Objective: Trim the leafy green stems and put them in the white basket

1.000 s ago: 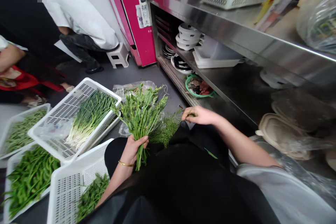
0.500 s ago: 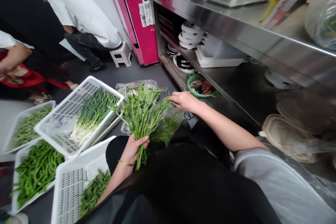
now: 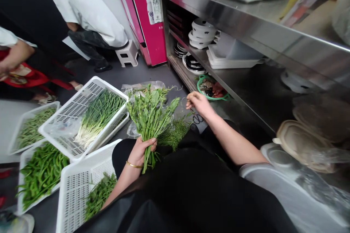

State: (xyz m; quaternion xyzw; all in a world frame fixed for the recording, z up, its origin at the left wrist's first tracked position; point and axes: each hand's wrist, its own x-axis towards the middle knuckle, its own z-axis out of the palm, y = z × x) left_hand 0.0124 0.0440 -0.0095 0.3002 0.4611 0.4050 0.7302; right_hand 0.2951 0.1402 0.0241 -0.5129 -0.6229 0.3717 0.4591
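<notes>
In the middle of the head view, my left hand (image 3: 142, 151) is wrapped round the lower stems of a bunch of leafy green shoots (image 3: 151, 116). Their leafy tops fan out upward and away from me. To the right of the bunch and apart from it, my right hand (image 3: 198, 102) is closed in a pinch; a thin, curly strand shows near its fingertips, too fine to make out what is held. Below and between the hands lies a heap of feathery green trimmings (image 3: 176, 134). At lower left, a white basket (image 3: 71, 185) holds more leafy greens (image 3: 100, 196).
Baskets at left hold scallions (image 3: 100, 114), green peppers (image 3: 43, 174) and green beans (image 3: 34, 127). A clear plastic bag (image 3: 144, 85) lies beyond the bunch. At right stands a steel shelf (image 3: 232, 18) above a green colander (image 3: 212, 87). Two other people sit at upper left.
My right hand has pulled away from the bunch's leafy tips, moving right. My left hand keeps its hold on the stems. The view has shifted slightly.
</notes>
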